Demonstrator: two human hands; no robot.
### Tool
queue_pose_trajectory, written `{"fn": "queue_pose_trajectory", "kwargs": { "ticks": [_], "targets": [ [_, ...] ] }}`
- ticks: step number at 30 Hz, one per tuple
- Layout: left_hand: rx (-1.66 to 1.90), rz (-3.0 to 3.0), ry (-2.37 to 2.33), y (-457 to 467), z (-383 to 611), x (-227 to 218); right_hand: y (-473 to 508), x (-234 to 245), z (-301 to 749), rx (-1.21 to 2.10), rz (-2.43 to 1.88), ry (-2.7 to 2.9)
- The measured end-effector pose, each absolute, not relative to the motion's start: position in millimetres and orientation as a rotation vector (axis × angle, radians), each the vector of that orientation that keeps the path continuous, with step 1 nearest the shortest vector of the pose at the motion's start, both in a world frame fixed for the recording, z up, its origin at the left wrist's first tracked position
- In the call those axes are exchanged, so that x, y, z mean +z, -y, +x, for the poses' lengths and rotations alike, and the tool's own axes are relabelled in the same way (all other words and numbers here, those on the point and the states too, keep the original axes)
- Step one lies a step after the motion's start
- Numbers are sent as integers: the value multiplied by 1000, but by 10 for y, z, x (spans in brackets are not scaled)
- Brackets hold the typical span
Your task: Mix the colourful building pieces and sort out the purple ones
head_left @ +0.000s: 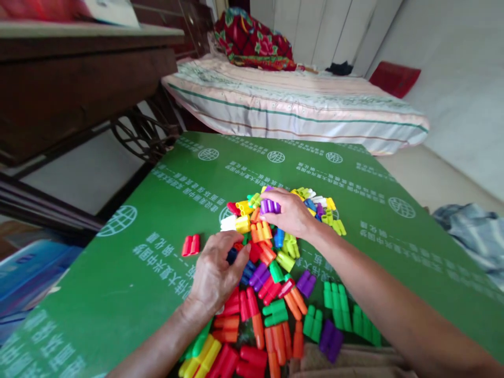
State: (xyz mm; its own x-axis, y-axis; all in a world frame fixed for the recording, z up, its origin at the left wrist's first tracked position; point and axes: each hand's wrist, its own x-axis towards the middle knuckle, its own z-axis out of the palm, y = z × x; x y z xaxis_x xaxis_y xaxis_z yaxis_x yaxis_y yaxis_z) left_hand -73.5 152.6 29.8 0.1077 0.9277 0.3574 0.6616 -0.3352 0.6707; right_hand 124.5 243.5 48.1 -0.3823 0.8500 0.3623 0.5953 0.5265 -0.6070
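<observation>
**Head view: right hand pinches a purple block amid a bright pile**

The head camera looks down on a green surface printed with white lettering and globe emblems. Small plastic blocks, each made of joined tubes, lie scattered across its near middle. The right hand reaches to the far part of the spread, its grip clamped on the purple block between thumb and fingers.

The left hand is lower and to the left, thumb and fingers curved over the pile beside a dark blue block. Whether its grip is closed on anything cannot be told, as the fingers hide the space beneath.

A white block touches a yellow block just beyond the left hand. A red block lies well apart on the left. Between the forearms are more red, orange, green and purple blocks; a row of green tubes lies near the right forearm.

Past the far edge stands a bed with a striped sheet and red floral bedding. Dark wooden furniture fills the upper left, and a plaid cloth is at the right.
</observation>
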Motion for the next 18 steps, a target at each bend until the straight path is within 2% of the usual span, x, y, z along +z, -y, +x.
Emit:
{"fn": "queue_pose_trajectory", "kwargs": {
  "ticks": [5,10,14,18],
  "targets": [
    [1125,2202,-1456,-1453,-593,307,-2486,600,1339,483,-1249,2014],
    [1132,2297,-1394,-1442,-561,299,-1637,834,2032,413,-1670,2160],
    [1152,2332,-1376,-1464,-565,273,-692,607,2492,423,-2054,2287],
    [1158,2372,-1361,-1502,-536,245,-345,223,2362,309,-1901,2281]
  ]
}}
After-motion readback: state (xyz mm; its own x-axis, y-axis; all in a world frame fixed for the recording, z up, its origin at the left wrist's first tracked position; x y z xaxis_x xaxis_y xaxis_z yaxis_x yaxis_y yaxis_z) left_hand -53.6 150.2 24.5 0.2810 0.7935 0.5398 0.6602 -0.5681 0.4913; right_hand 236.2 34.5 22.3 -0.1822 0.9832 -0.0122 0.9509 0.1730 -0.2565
